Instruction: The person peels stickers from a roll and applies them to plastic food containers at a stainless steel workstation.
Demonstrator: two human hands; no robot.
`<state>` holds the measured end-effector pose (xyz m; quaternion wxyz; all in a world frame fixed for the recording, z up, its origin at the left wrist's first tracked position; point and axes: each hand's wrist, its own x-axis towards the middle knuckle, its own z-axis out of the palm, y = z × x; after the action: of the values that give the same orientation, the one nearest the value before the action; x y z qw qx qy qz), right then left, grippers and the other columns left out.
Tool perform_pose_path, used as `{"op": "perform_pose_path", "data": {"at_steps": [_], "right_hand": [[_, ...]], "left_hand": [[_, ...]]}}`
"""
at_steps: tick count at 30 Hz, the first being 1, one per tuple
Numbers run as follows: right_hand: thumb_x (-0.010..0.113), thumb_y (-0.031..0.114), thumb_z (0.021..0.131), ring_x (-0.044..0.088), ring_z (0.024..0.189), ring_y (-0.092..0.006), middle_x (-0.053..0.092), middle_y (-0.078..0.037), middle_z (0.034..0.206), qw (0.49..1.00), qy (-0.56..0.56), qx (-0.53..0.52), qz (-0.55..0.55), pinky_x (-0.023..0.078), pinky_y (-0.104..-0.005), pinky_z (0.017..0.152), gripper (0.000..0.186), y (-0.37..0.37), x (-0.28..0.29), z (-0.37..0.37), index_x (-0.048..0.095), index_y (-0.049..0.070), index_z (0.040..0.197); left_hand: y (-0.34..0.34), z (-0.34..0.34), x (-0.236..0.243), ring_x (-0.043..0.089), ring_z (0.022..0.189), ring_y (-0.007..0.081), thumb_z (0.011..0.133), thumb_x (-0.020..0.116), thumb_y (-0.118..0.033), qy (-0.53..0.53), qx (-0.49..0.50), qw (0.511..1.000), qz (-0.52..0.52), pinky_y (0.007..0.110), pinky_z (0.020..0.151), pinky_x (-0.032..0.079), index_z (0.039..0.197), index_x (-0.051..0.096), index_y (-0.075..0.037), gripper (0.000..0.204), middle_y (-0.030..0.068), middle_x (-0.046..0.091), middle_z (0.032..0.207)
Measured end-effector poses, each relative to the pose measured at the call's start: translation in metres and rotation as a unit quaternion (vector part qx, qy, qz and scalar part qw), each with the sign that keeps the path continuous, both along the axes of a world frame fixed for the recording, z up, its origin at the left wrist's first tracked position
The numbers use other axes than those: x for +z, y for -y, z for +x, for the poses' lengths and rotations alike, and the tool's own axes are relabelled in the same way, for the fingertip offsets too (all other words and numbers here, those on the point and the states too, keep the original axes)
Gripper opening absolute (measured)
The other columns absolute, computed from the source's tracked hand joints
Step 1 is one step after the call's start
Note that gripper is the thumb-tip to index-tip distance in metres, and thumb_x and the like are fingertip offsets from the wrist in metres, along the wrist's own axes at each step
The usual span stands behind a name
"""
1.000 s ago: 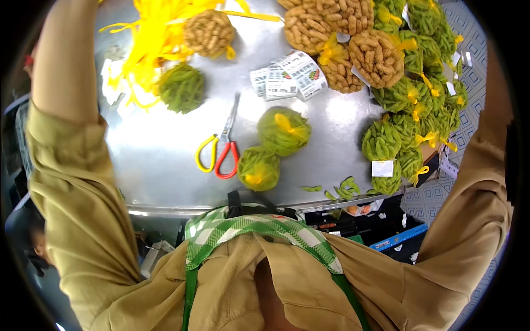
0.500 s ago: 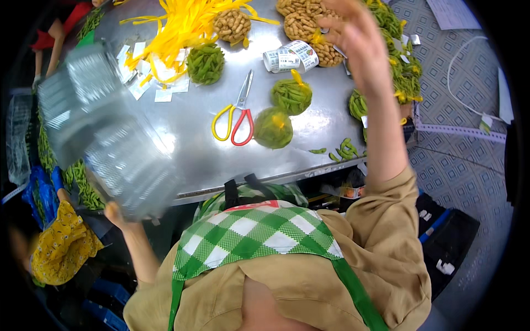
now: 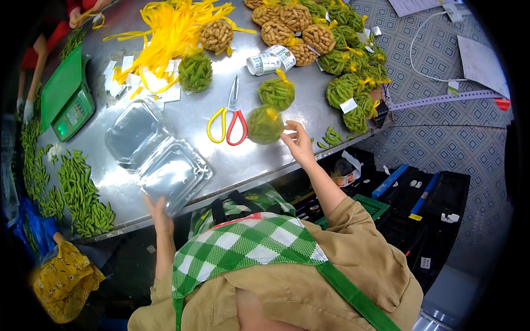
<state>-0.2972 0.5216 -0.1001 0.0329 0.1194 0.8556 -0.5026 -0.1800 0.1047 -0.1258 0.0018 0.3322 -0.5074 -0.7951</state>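
Observation:
An unfolded clear plastic clamshell box (image 3: 175,171) lies at the left-middle of the steel table, slightly blurred at its near side. My left hand (image 3: 160,215) grips its near edge, with the thumb and a finger showing. My right hand (image 3: 300,144) is open, its bent fingertips beside the nearer ball-shaped net bag of green pods (image 3: 265,125); whether they touch is hard to tell. A second such bag (image 3: 276,94) sits just behind it. Scissors (image 3: 234,105) with one yellow and one red handle lie left of the bags, blades pointing away.
Loose green pods (image 3: 83,193) and a green scale (image 3: 72,105) are at left. Yellow net strips (image 3: 171,33) and a label roll (image 3: 270,59) lie farther back. Bagged peanuts (image 3: 295,17) and pods (image 3: 345,60) crowd the far right. Co-workers' arms (image 3: 34,71) show at left.
The clamshell box has come down onto the table and moved right with my left hand. My right hand has dropped from the far right to beside the nearer pod bag. The view has shifted.

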Motion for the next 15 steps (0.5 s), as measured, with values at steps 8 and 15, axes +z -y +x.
{"op": "perform_pose_path", "data": {"at_steps": [8,15], "right_hand": [[0.062,0.029,0.085,0.058,0.098,-0.0225,0.056,-0.016,0.114,0.988,-0.064,-0.139,-0.006,0.046,-0.0324,0.083,0.051,-0.053,-0.043,-0.084,0.048,0.003,0.127],[0.052,0.035,0.09,0.047,0.12,-0.0285,0.049,-0.018,0.13,0.991,-0.006,-0.111,-0.071,0.035,-0.0348,0.099,0.056,-0.04,-0.082,-0.134,0.041,0.003,0.135]], "left_hand": [[-0.001,-0.003,0.0,0.033,0.129,0.0268,0.086,0.058,-0.02,0.048,-0.05,0.985,-0.156,0.036,0.103,0.029,0.148,0.013,-0.011,0.077,0.0159,0.024,0.148],[-0.002,-0.001,0.022,0.045,0.119,0.0258,0.09,0.053,-0.027,0.071,0.02,0.966,-0.247,0.034,0.095,0.038,0.147,0.02,-0.01,0.068,0.0176,0.029,0.145]]}}
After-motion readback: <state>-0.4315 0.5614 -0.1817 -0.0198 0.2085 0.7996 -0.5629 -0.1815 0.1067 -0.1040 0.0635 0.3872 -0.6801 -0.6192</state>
